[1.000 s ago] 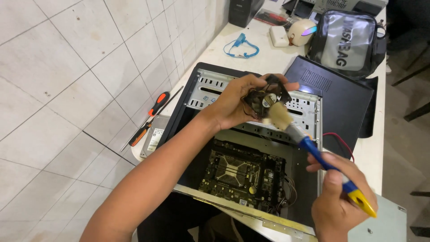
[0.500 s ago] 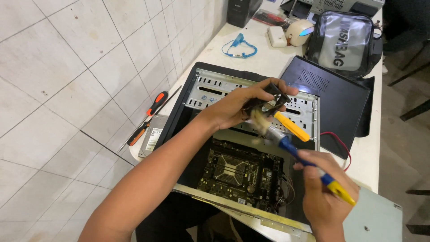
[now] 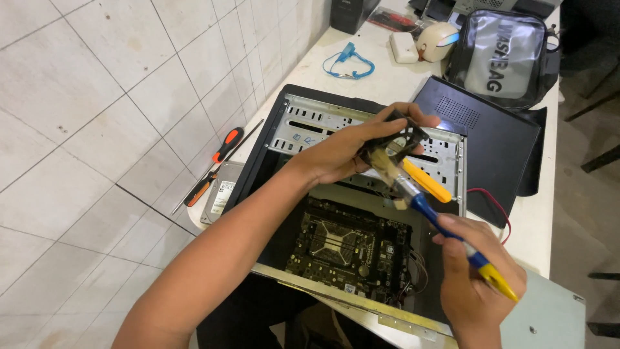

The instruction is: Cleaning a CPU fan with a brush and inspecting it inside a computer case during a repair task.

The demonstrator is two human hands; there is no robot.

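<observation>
White wall tiles (image 3: 97, 97) filled the left of the head view, and a pale worktable (image 3: 387, 77) ran along them to the right. On that table lay an open computer case (image 3: 284, 123) on its side, its motherboard (image 3: 352, 242) exposed in the lower half. The left hand (image 3: 342, 152) was closed around a small black fan (image 3: 391, 145), holding it up over the case's drive bays with thumb and fingers wrapped on its frame. The right hand (image 3: 468, 278) was clenched on the blue-and-yellow handle of a paintbrush (image 3: 429, 216), whose bristles touched the fan (a second yellow handle showed just beside them, and I could not tell what it belonged to). A thin red wire (image 3: 494, 203) curved beside the right hand. At the table's left edge an orange-handled screwdriver (image 3: 219, 158) lay next to a flat hard drive (image 3: 223, 190). A black side panel (image 3: 491, 145) rested to the right of the case. Farther back sat a clear zip pouch (image 3: 500, 55), a pale mouse (image 3: 436, 40) and a blue coiled cord (image 3: 352, 61).
</observation>
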